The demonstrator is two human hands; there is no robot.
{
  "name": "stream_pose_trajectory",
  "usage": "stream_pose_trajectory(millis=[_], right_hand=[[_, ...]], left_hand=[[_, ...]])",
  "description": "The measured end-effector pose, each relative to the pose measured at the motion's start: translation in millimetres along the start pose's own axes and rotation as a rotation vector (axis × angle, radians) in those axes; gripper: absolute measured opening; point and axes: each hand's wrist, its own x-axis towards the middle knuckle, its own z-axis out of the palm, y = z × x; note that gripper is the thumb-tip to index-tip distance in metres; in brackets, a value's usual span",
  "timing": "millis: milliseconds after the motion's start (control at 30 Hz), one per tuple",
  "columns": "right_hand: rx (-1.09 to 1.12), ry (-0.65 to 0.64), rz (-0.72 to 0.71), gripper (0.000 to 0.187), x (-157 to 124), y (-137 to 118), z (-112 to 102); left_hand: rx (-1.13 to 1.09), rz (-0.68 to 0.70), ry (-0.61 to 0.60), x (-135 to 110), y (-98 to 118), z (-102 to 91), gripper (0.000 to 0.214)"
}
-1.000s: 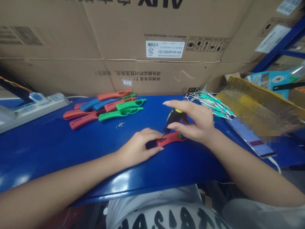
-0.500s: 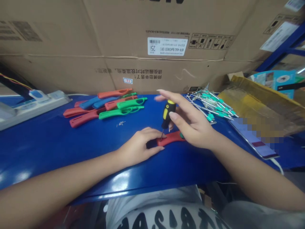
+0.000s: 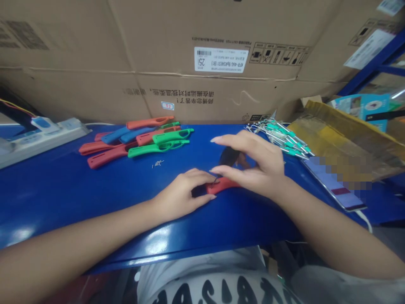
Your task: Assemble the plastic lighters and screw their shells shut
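Note:
My left hand [image 3: 182, 192] pinches the left end of a red plastic lighter casing [image 3: 223, 185] between thumb and fingers, holding it down on the blue table. Over the casing, my right hand [image 3: 256, 162] has a dark-handled screwdriver [image 3: 228, 157], now tilted and blurred by motion. Its thumb and forefinger are spread apart, while the other fingers sit behind the handle, partly hidden. The screwdriver's shaft runs down toward the casing's left end by my left fingertips; whether the tip touches a screw cannot be seen. The casing's right end is hidden beneath my right hand.
Red, blue and green casings [image 3: 144, 139] lie piled at the back left, with small screws [image 3: 158, 163] before them. Metal rods with green parts [image 3: 284, 137] lie at the back right, near a phone [image 3: 335, 183]. A power strip [image 3: 47, 137] and large cardboard box [image 3: 171, 76] border the table.
The screwdriver has gone from nearly upright to tilted, its handle lower in my right hand. My right thumb and forefinger have come off the handle. My left hand stays on the casing.

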Motion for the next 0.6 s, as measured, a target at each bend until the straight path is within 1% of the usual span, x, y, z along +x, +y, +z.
stream_pose_trajectory(millis=[33, 67, 100, 200, 233, 267, 367, 400, 433, 533, 567, 600], right_hand=[[-0.038, 0.019, -0.046, 0.036, 0.1, 0.3, -0.2], [-0.042, 0.014, -0.059, 0.034, 0.6, 0.0, -0.4], [-0.010, -0.014, -0.035, 0.034, 1.3, -0.9, -0.5], [0.152, -0.146, 0.123, 0.040, 2.9, -5.1, -0.9], [0.166, -0.163, 0.140, 0.040, 2.8, -5.8, -1.1], [0.140, -0.154, 0.122, 0.039, 2.5, -5.8, -1.5], [-0.053, -0.039, -0.028, 0.036, 1.1, -3.2, -2.5], [-0.084, -0.019, -0.059, 0.036, 1.0, -2.5, -2.5], [-0.078, -0.027, -0.057, 0.036, 1.2, -2.4, -2.2], [0.074, -0.120, 0.079, 0.041, 2.5, -3.7, 0.2], [0.107, -0.130, 0.114, 0.042, 2.5, -3.7, 1.0], [0.105, -0.110, 0.114, 0.040, 2.2, -3.2, 1.6]], left_hand=[[0.003, -0.002, 0.005, -0.3, -0.2, 0.1, 0.031], [0.007, -0.005, 0.011, -0.5, -0.2, 0.2, 0.031], [0.010, -0.009, 0.015, -0.5, 0.1, 0.2, 0.031], [0.011, -0.019, 0.009, 0.0, 1.2, -0.2, 0.030], [0.009, -0.019, 0.006, 0.2, 1.6, -0.4, 0.030], [0.008, -0.018, 0.005, 0.4, 1.8, -0.6, 0.029], [0.013, -0.004, 0.011, 0.8, 2.2, -1.1, 0.028], [0.013, -0.001, 0.013, 0.8, 2.4, -1.3, 0.027], [0.014, 0.000, 0.013, 0.9, 2.7, -1.5, 0.027], [0.011, -0.012, 0.004, 1.0, 3.5, -1.7, 0.027], [0.011, -0.014, 0.003, 0.9, 3.5, -1.6, 0.027], [0.011, -0.013, 0.003, 0.9, 3.3, -1.4, 0.028]])
